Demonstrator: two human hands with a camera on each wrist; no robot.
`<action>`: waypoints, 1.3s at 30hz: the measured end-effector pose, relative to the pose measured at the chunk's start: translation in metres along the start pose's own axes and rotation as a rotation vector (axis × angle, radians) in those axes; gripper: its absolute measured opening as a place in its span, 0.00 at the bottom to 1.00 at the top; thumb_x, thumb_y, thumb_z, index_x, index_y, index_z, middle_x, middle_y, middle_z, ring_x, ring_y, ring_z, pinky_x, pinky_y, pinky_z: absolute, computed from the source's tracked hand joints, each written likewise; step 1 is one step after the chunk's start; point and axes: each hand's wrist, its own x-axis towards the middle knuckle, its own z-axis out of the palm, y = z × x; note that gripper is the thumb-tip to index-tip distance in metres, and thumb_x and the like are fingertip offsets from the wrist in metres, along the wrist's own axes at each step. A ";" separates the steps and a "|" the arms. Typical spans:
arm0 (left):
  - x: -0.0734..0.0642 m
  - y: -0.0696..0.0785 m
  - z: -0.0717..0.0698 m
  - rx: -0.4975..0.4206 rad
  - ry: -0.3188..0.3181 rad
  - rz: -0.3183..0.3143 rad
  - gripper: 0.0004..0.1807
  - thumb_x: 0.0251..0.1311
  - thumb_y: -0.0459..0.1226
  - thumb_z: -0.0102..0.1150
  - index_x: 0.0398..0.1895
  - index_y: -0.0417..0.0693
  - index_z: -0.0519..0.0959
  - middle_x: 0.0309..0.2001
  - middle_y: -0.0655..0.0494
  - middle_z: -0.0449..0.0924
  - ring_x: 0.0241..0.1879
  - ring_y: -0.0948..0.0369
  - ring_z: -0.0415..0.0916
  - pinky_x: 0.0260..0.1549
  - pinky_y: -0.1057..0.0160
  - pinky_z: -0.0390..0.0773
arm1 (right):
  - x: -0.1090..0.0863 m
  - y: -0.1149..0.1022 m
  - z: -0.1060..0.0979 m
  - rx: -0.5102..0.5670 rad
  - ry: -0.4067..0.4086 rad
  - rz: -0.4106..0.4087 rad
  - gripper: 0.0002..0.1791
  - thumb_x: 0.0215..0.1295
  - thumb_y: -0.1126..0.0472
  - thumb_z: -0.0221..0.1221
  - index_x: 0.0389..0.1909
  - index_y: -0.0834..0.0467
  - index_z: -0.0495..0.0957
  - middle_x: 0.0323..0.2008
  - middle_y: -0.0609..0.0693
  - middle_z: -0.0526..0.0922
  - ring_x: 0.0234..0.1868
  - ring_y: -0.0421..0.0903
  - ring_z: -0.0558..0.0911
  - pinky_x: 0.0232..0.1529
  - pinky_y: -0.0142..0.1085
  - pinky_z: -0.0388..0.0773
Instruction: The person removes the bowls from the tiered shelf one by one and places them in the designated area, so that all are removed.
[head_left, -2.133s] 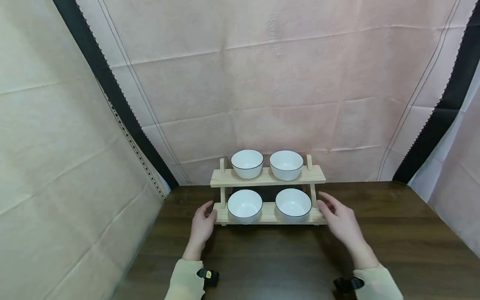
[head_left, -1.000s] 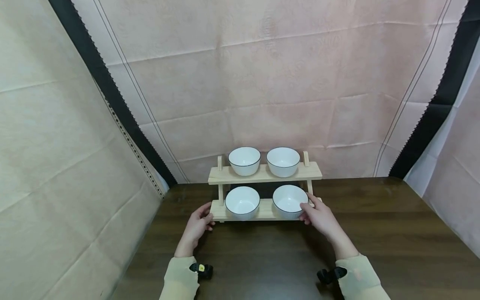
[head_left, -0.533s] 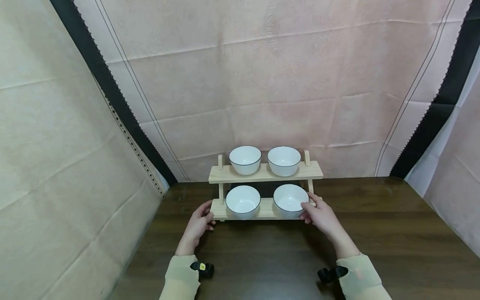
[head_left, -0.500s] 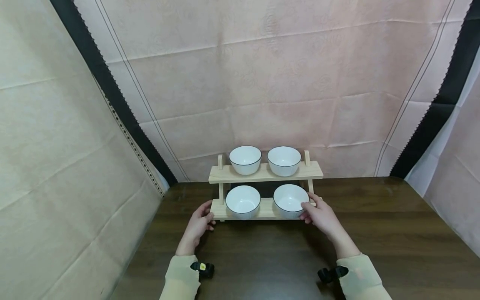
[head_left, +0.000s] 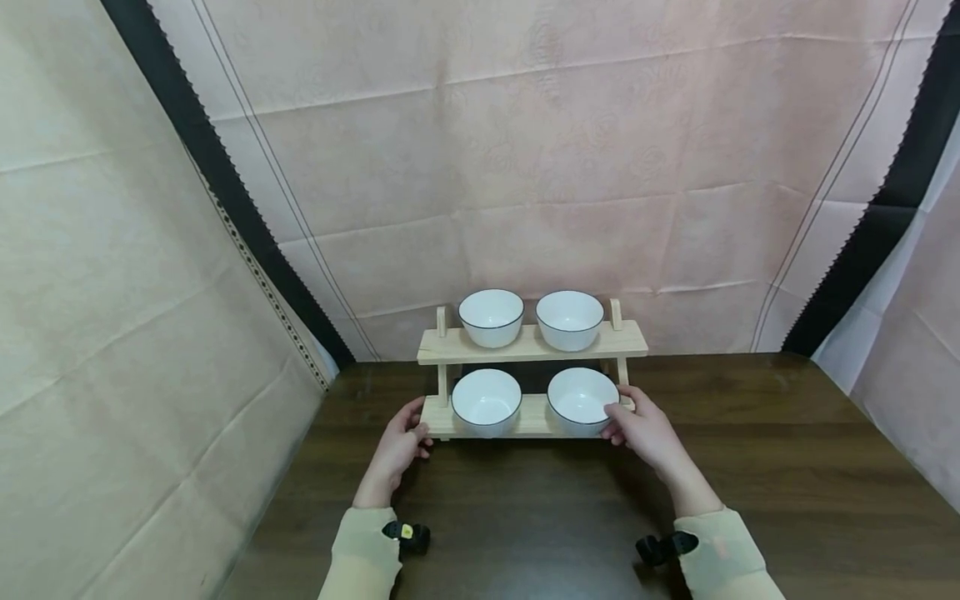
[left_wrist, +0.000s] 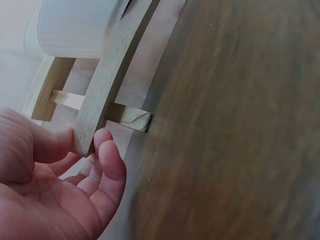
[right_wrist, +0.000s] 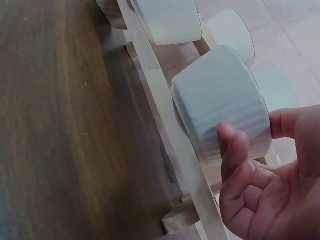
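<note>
Right hand (head_left: pixel 643 429) has moved from beside the rack (head_left: pixel 630 338) onto the lower right bowl (head_left: pixel 581 398)

Head view: two seconds ago both hands hovered at the rack's ends; now the right hand is nearly closed, thumb and fingers gripping the right side of that bowl. The left hand (head_left: pixel 399 446) has come in to grip the left end of the lower shelf (head_left: pixel 534 419). This two-tier wooden rack stands close to the far edge of the desk (head_left: pixel 525 517), well apart from the near edge. Beside the gripped bowl sits the lower left bowl (head_left: pixel 486 400); on the upper shelf (head_left: pixel 529 348) are the upper left bowl (head_left: pixel 491 317) and the upper right bowl (head_left: pixel 570 321). All four are white, upright and dark-rimmed.

Left wrist view: the left hand pinches the end of the board, thumb on one face, curled fingers at the other. Near them, a short wooden foot (left_wrist: pixel 131 118) juts from the board.

Right wrist view: one digit of the right hand lies at the bowl's rim, and bent fingers meet its outer wall. Whether the bowl's base touches the shelf is hard to tell.
</note>
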 end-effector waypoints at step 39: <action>0.013 -0.018 -0.002 -0.002 0.045 0.017 0.28 0.65 0.32 0.46 0.68 0.55 0.61 0.52 0.44 0.69 0.39 0.50 0.75 0.31 0.57 0.79 | -0.037 -0.030 0.025 -0.074 -0.579 -0.199 0.21 0.66 0.58 0.54 0.60 0.51 0.71 0.31 0.54 0.80 0.23 0.48 0.77 0.27 0.45 0.78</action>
